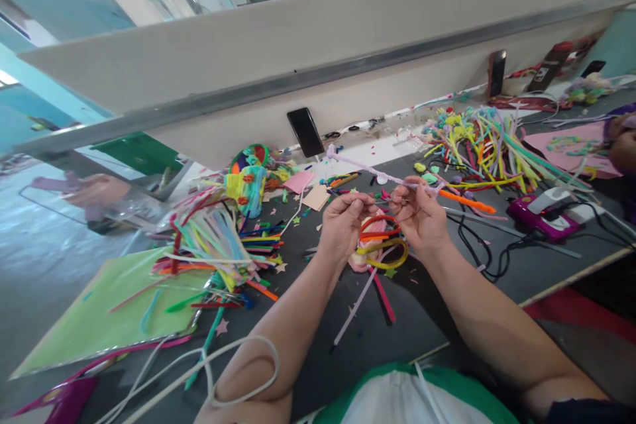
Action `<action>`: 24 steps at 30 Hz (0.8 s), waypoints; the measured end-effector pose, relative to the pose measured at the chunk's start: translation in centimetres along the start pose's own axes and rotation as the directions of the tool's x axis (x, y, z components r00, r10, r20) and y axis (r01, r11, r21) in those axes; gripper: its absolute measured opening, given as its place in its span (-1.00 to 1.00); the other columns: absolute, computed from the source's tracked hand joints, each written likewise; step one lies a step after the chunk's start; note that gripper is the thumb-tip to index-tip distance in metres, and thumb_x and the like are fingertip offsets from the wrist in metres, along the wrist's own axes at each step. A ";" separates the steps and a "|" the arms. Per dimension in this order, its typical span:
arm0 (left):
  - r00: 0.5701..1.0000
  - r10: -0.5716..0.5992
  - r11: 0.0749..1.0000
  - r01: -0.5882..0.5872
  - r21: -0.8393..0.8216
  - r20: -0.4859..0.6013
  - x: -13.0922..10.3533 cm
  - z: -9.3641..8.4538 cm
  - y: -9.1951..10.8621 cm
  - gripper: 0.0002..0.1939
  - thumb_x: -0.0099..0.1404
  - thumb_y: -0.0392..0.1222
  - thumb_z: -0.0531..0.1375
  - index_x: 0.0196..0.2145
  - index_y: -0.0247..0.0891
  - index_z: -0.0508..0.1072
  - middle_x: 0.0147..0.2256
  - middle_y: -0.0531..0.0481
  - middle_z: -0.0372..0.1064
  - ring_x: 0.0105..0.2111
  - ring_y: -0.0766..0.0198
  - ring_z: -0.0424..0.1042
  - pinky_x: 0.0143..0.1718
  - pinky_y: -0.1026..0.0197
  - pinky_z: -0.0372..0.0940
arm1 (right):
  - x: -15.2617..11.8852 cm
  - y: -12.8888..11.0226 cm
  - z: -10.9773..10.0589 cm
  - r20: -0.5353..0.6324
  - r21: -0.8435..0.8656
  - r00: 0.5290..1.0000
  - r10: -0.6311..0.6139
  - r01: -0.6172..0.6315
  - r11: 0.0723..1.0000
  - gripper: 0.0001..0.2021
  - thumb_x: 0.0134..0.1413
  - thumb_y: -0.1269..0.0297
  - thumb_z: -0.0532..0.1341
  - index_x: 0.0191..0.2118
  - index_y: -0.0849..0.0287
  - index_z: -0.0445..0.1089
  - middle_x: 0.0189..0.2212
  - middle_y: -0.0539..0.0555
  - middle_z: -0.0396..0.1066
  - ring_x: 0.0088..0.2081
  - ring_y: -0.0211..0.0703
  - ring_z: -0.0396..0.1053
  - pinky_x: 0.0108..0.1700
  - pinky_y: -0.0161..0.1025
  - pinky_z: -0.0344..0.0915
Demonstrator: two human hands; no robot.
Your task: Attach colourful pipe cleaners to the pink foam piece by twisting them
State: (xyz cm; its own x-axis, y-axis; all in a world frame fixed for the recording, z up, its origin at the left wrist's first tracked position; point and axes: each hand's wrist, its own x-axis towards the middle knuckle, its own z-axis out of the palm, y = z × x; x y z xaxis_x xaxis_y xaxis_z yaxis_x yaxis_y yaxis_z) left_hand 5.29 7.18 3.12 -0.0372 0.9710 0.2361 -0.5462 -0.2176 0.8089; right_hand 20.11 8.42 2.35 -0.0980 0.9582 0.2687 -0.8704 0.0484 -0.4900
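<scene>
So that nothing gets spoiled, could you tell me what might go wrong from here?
The white cable loops by the left forearm and might snag it. The lilac pipe cleaner juts from the right hand and could knock the leaning phone.

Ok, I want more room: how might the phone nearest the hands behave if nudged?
The phone would probably slide or tip, since it leans on the pale panel. Its flat slab shape suggests it is stiff.

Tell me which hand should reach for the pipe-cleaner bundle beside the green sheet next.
Probably your left hand: it's closer to that pastel bundle, while your right hand is farther and holds a lilac pipe cleaner.
</scene>
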 end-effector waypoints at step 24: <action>0.998 0.007 0.999 -0.010 0.046 0.069 0.3 -0.8 0.2 -0.87 0.06 -0.19 0.38 -0.42 -0.27 0.57 -0.48 0.01 0.49 -0.51 0.37 0.45 -0.41 0.30 0.37 | -0.2 0.1 0.1 0.005 -0.025 1.000 0.007 -0.007 1.000 -0.88 0.11 0.24 0.24 -0.21 0.08 0.41 -0.44 -0.02 0.41 -0.38 -0.30 0.37 -0.27 -0.31 0.36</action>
State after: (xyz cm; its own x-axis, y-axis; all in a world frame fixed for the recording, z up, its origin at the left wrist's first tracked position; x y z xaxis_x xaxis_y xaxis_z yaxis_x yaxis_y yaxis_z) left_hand 4.49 7.52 2.90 0.0167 0.9605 0.2778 -0.5063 -0.2315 0.8307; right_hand 19.97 8.18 2.33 -0.1066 0.9571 0.2694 -0.8572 0.0488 -0.5127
